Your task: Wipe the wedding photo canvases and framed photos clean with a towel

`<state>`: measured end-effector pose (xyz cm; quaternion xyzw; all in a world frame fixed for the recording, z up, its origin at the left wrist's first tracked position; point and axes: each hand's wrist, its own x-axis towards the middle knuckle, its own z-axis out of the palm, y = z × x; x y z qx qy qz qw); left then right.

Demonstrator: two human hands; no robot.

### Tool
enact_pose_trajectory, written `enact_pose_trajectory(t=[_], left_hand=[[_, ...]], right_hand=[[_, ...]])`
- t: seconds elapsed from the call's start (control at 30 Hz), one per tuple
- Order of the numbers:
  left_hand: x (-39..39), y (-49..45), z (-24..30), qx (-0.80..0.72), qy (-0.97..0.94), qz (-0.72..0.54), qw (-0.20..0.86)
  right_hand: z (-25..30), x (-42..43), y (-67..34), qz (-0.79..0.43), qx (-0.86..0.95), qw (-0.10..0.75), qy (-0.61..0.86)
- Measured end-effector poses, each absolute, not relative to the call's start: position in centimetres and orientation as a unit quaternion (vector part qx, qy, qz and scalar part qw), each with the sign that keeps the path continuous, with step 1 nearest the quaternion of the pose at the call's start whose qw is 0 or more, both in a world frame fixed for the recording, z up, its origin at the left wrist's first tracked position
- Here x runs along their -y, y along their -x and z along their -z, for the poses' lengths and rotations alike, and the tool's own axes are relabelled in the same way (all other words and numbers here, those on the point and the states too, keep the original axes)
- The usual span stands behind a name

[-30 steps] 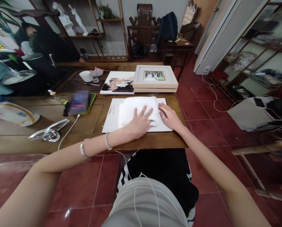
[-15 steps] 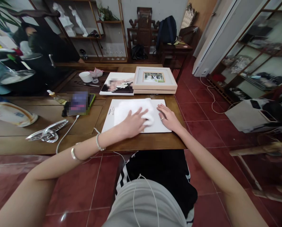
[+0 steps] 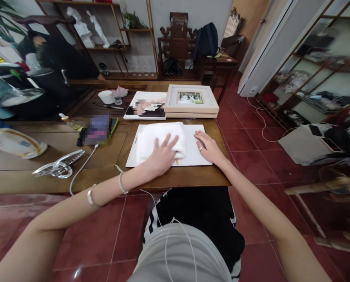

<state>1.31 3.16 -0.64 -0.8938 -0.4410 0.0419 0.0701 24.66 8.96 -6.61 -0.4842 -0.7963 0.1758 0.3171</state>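
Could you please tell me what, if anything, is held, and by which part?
Nothing is visibly held: the left grip lies spread on the white cloth, toward its right; the right grip rests on the white board.

Furnished room; whether home or small shop could not be told. Floor (image 3: 251, 166): was laid in red tile. Desk (image 3: 192, 180): was of brown wood, with a framed photograph (image 3: 189, 98) at its far right corner. Beyond the far edge: stood a carved wooden chair (image 3: 179, 35), a backpack (image 3: 208, 39) and open shelving (image 3: 135, 76) bearing white statuettes (image 3: 98, 29), greenery (image 3: 132, 20) and glasses. Right side: held further shelves (image 3: 339, 18), crowded with small goods.
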Motion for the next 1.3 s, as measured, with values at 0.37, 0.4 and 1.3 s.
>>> enact_pose_trajectory(t=[0.37, 0.4, 1.3], left_hand=[[2.5, -0.5, -1.1, 0.339, 0.935, -0.079, 0.059], [1.6, -0.5, -1.0, 0.351, 0.932, -0.071, 0.055], [2.2, 4.7, -0.7, 0.391, 0.917, -0.074, 0.004]], right_hand=[[6.3, -8.8, -24.7, -0.170, 0.799, 0.314, 0.483], [6.3, -8.8, -24.7, -0.172, 0.798, 0.316, 0.483], [6.2, -8.6, -24.5, -0.182, 0.790, 0.315, 0.493]])
